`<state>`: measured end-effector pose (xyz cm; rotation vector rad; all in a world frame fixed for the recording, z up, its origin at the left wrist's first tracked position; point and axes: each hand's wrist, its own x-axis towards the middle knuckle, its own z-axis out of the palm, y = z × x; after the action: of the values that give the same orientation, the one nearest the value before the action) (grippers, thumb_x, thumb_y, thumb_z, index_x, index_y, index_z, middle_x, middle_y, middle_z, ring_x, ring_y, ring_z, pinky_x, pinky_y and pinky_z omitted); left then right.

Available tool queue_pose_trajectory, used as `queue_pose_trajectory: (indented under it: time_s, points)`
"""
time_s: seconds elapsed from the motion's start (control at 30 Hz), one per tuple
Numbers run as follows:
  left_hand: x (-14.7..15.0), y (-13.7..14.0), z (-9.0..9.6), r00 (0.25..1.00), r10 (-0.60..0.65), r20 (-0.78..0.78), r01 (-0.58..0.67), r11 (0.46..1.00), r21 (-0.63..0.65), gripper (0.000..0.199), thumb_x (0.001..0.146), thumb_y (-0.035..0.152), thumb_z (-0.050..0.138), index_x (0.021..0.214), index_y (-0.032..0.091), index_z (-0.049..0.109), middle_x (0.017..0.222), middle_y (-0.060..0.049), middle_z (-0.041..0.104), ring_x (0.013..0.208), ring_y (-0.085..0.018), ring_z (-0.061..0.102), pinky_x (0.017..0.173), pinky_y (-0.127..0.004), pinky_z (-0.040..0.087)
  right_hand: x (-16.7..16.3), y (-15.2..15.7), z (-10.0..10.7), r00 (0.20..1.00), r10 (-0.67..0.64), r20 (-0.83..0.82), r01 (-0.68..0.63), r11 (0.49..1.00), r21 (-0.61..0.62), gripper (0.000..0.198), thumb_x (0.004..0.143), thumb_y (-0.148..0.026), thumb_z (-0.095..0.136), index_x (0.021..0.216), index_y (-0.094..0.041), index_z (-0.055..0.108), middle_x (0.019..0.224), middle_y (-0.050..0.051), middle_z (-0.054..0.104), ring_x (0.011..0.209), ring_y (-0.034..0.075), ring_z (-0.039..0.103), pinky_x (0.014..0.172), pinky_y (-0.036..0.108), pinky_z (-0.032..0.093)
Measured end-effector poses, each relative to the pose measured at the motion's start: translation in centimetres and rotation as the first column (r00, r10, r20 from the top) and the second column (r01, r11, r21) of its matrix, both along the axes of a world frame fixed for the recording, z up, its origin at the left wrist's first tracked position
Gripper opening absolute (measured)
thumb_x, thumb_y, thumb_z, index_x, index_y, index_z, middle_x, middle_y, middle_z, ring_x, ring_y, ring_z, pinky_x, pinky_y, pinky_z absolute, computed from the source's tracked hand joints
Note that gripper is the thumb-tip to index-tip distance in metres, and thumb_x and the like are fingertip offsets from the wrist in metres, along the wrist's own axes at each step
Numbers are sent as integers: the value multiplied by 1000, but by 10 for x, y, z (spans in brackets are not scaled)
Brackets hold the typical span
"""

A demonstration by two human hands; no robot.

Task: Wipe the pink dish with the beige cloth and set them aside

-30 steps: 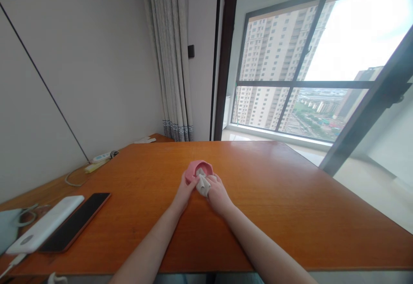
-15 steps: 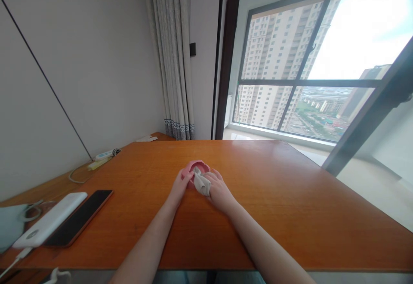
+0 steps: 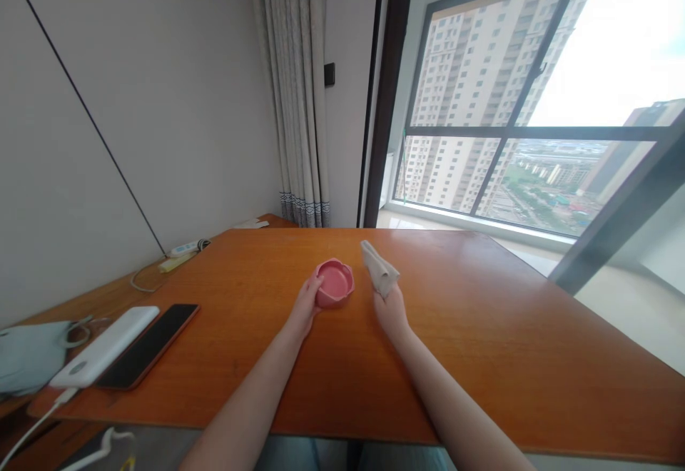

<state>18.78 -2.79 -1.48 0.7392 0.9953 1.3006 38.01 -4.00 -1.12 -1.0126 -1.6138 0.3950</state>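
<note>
A small pink bowl (image 3: 335, 282) with a wavy rim is tilted so that its inside faces me. My left hand (image 3: 305, 307) grips its left side, thumb at the rim and fingers underneath. To the right, apart from the bowl, my right hand (image 3: 391, 308) is closed on a folded, pale grey cloth (image 3: 379, 269). The cloth sticks up beyond the fingers and hides part of them. Both hands are above the middle of the brown wooden table (image 3: 471, 357).
At the left of the table lie a black phone (image 3: 150, 346) and a white power bank (image 3: 107, 346) with a cable plugged in. A pale pouch (image 3: 32, 357) is beside them. Farther back, a power strip (image 3: 185, 248) rests near the wall.
My right hand has drawn the cloth out of the bowl and moved right. The bowl's inside now shows, still in my left hand. The view has shifted slightly.
</note>
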Motion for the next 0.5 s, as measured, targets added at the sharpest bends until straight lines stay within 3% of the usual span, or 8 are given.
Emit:
queue_pose_trajectory:
  time_s: [0.07, 0.23, 0.4, 0.5]
  points:
    - [3, -2, 2, 999, -49, 22, 49, 999, 15, 50, 71, 42, 68, 114, 21, 57, 114, -8, 62, 96, -21, 62, 68, -27, 53, -7, -1, -1, 992, 63, 111, -64, 998, 11, 53, 81, -17, 43, 134, -24, 44, 138, 6, 45, 132, 23, 34, 110, 44, 28]
    - [5, -6, 7, 990, -123, 75, 117, 990, 83, 52, 73, 43, 65, 120, 23, 54, 111, -7, 64, 90, -20, 64, 68, -28, 54, -20, -5, -11, 952, 177, 250, -152, 981, -118, 55, 80, -11, 44, 133, -26, 45, 152, 5, 19, 136, 24, 27, 110, 43, 29]
    - [3, -4, 8, 991, -35, 129, 18, 992, 128, 49, 74, 44, 63, 117, 23, 54, 102, -4, 66, 81, -16, 65, 68, -27, 54, -27, -15, -11, 951, 183, 251, -149, 977, -150, 61, 78, -7, 46, 135, -30, 42, 154, 4, 10, 137, 25, 24, 107, 43, 33]
    - [3, -2, 5, 984, 20, 179, -48, 987, 152, 52, 74, 41, 66, 120, 24, 49, 109, -6, 63, 85, -16, 64, 73, -28, 54, -32, -15, -12, 955, 209, 211, -183, 974, -137, 59, 80, -9, 46, 135, -29, 42, 154, 6, 10, 138, 24, 23, 108, 43, 31]
